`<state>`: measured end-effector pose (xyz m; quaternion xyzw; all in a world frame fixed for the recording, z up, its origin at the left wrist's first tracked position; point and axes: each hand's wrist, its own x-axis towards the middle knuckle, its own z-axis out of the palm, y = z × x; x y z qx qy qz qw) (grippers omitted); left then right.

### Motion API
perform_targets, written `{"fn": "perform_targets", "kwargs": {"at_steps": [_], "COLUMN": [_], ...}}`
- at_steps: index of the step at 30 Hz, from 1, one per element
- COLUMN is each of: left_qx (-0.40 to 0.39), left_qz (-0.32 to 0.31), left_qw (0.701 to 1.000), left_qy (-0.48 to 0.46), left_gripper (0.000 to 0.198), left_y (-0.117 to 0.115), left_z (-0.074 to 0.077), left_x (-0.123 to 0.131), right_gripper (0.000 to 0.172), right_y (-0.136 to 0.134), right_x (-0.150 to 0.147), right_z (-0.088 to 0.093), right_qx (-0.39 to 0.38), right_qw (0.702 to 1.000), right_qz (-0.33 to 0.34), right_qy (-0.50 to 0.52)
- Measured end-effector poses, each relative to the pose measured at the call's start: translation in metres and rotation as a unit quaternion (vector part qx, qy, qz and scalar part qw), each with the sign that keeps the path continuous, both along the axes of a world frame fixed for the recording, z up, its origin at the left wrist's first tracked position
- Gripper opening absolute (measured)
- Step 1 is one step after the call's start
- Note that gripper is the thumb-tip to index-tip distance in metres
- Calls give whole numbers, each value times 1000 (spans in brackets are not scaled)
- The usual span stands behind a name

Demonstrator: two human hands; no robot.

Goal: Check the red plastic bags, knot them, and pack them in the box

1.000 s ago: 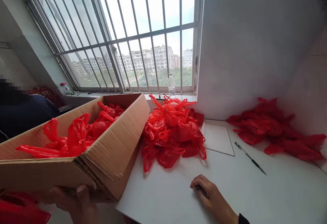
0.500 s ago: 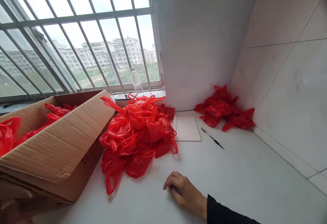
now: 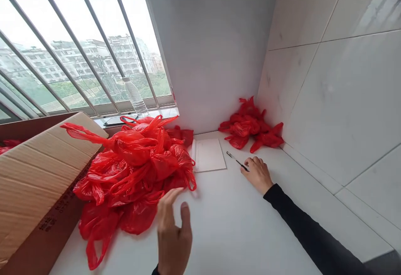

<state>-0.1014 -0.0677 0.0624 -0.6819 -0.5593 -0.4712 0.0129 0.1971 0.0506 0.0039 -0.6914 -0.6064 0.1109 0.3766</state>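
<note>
My right hand [image 3: 257, 174] reaches over the white tabletop with its fingers closed on the lower end of a black and clear pen [image 3: 237, 161]. The pen's other end points toward a white notepad [image 3: 210, 154], which lies flat on the left of it. Lower in the view, my left hand [image 3: 173, 229] is raised over the table, thumb and fingers apart, with nothing in it. It is nearest to the front of a large heap of red plastic bags [image 3: 138, 162], some with knotted tops and loose handles.
A cardboard box [image 3: 40, 166] with more red bags inside stands at the left. A smaller pile of red bags [image 3: 250, 126] sits in the back corner by the tiled wall. A clear bottle [image 3: 135, 97] and a dark flat object [image 3: 119, 120] rest on the sill of the barred window.
My right hand has moved forward and right from the table's front to the pen. My left hand has come into clear view from the lower left. The camera has turned right.
</note>
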Motion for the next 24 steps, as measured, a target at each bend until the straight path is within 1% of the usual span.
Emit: {"fn": "perform_targets", "kwargs": {"at_steps": [1,2,3,4,6,8,9,10,12,14,16,18,19,21,22,24], "left_qx": [-30,-69,-84,-93,-111,-129,-137,-143,-147,-145,-142,-139,-135,-123,-119,-122], "left_qz": [-56,-101,-116,-117,-85,-52,-40,-34,-31,-41,-64,-80,-72,-16,12,37], "left_qw": [997,989,984,982,983,982,982,981,980,979,979,980,982,990,992,992], "left_qy": [43,88,105,114,121,125,128,130,134,135,133,120,106,67,46,14], "left_gripper": [32,33,32,31,34,36,37,38,39,37,31,28,27,29,29,31], "left_y": [13,29,47,65,98,120,124,124,112,87,60,41,38,45,53,75], "left_z": [-7,-15,-22,-30,-45,-57,-61,-63,-64,-60,-53,-46,-42,-38,-38,-42], "left_x": [20,38,55,69,87,95,98,100,108,118,126,125,121,105,95,76], "right_gripper": [5,8,12,16,29,43,48,50,51,50,48,45,44,40,38,32], "right_y": [1,1,1,0,-1,-2,-3,-3,-3,-3,-1,-1,-2,-5,-7,-12], "right_x": [1,2,1,1,1,4,6,8,12,15,16,15,14,10,8,1], "right_z": [-3,-6,-7,-8,-7,-3,0,2,8,12,14,14,14,13,13,13], "right_qx": [0,2,6,12,24,32,35,39,48,56,59,56,52,38,28,9], "right_qw": [1000,1000,999,998,993,982,976,968,951,931,913,899,894,886,883,880], "right_qz": [-3,-3,2,10,30,46,49,51,57,70,85,96,101,112,120,142], "right_qy": [9,23,39,60,114,178,211,243,301,353,395,424,434,449,453,453]}}
